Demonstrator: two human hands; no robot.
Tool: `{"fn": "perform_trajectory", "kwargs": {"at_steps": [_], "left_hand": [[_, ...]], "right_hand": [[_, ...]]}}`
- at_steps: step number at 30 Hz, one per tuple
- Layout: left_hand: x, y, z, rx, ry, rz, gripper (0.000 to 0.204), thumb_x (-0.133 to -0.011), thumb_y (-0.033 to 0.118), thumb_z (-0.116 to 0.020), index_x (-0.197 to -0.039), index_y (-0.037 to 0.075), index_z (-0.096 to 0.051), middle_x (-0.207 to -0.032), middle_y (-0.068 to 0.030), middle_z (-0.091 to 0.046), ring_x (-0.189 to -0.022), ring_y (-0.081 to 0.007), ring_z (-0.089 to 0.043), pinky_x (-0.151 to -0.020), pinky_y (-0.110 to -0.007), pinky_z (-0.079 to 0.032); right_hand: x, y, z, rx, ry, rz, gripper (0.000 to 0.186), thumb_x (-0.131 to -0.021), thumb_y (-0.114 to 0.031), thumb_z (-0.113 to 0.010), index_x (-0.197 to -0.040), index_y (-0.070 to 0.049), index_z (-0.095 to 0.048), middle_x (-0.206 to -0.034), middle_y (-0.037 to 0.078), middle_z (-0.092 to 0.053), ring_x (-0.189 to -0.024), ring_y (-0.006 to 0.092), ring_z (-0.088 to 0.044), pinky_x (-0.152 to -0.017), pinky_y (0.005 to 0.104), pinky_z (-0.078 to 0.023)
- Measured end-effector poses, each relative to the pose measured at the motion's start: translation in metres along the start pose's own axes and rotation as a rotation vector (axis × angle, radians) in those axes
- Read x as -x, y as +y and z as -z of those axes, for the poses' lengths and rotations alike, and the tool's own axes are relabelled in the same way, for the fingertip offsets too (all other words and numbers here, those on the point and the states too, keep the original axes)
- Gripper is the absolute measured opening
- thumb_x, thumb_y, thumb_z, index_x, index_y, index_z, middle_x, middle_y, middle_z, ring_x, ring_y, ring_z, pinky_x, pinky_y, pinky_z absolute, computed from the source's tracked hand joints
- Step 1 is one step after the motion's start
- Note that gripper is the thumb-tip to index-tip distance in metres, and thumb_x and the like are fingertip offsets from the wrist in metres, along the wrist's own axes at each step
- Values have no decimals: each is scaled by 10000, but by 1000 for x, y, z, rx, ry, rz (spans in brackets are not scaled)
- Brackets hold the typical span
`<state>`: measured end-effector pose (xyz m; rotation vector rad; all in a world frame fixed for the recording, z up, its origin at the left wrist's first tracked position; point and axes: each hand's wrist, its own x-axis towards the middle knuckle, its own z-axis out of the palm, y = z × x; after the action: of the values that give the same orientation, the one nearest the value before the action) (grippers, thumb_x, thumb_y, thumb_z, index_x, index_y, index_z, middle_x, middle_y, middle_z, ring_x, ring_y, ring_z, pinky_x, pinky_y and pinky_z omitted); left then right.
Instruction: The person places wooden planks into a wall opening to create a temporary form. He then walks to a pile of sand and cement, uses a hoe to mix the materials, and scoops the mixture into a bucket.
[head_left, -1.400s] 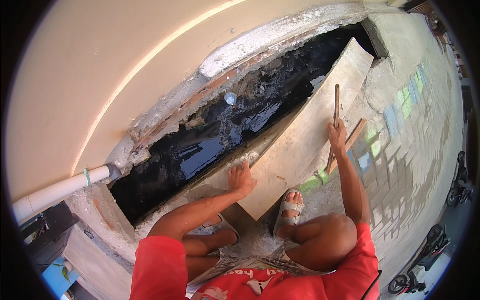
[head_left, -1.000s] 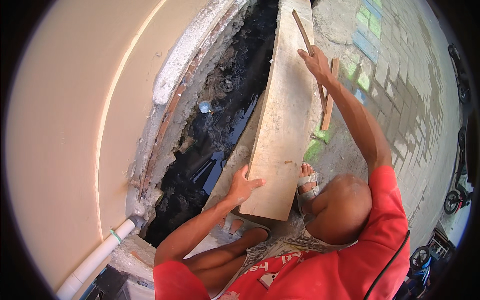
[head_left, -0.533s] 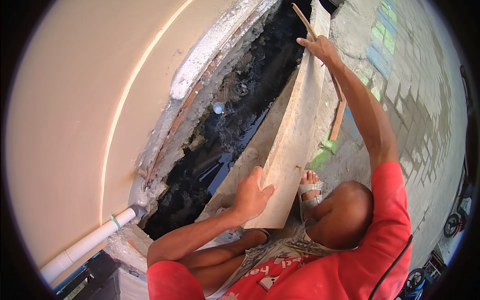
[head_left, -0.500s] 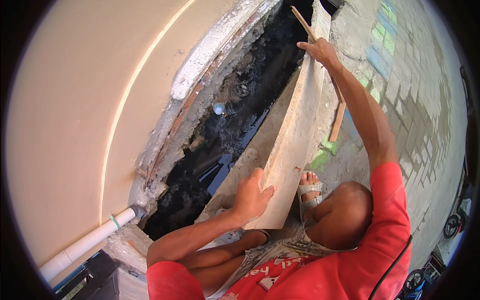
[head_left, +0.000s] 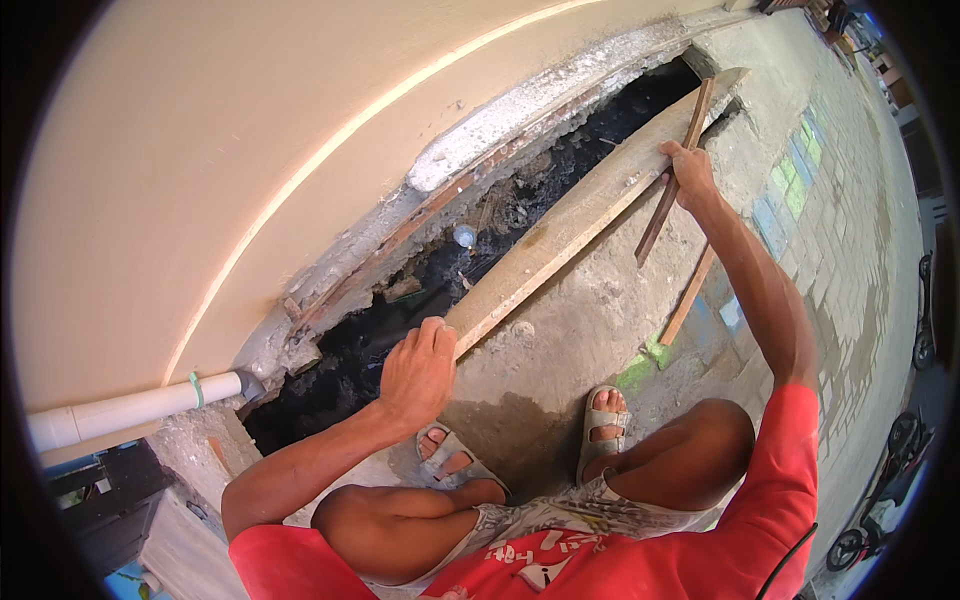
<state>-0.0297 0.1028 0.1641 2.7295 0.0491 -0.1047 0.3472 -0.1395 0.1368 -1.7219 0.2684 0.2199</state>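
A long wooden board (head_left: 575,235) lies slantwise over the dark water of an open drain (head_left: 365,345). My left hand (head_left: 420,372) is closed round the board's near end. Toward its far end my right hand (head_left: 692,176) grips the right edge, with the thumb side and fingers against the wood. A thin wooden strip (head_left: 655,225) runs under that same hand and crosses the board at an angle. My palm hides where the strip and board meet.
A beige wall (head_left: 250,130) with a broken concrete ledge borders the drain on the left. A white pipe (head_left: 135,412) ends by the near corner. Another wooden strip (head_left: 688,295) lies on the concrete beside painted paving (head_left: 790,180). My sandalled feet (head_left: 605,425) rest near the drain.
The board has swung from steep and tilted to lying lower across the drain. Its near end moved left and away from me with my left hand; the strip turned along with my right hand.
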Motion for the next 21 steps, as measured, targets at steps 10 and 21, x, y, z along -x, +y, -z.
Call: {"fn": "perform_trajectory", "kwargs": {"at_steps": [10,21], "left_hand": [[130,-115,-85,-140,478,926,492,-712,270,-721,-1122,67,-541,-1219,-139,-382,-1211,-319,-278,-1018,-429,-246],[172,-230,-175,1670,1583,843,539,-827,36,-599,-1289,40,-322,-1175,-124,-497,-1017,-294,-554,-930,-431,-446]], "right_hand": [[56,121,-155,-127,-141,-88,126,-765,-57,-562,-854,20,-517,-750,90,-536,-574,167,-523,-427,287,-411],[90,183,-261,-18,-69,-170,263,-756,-37,-572,-955,48,-423,-799,133,-516,-538,179,-498,-418,298,-420]]}}
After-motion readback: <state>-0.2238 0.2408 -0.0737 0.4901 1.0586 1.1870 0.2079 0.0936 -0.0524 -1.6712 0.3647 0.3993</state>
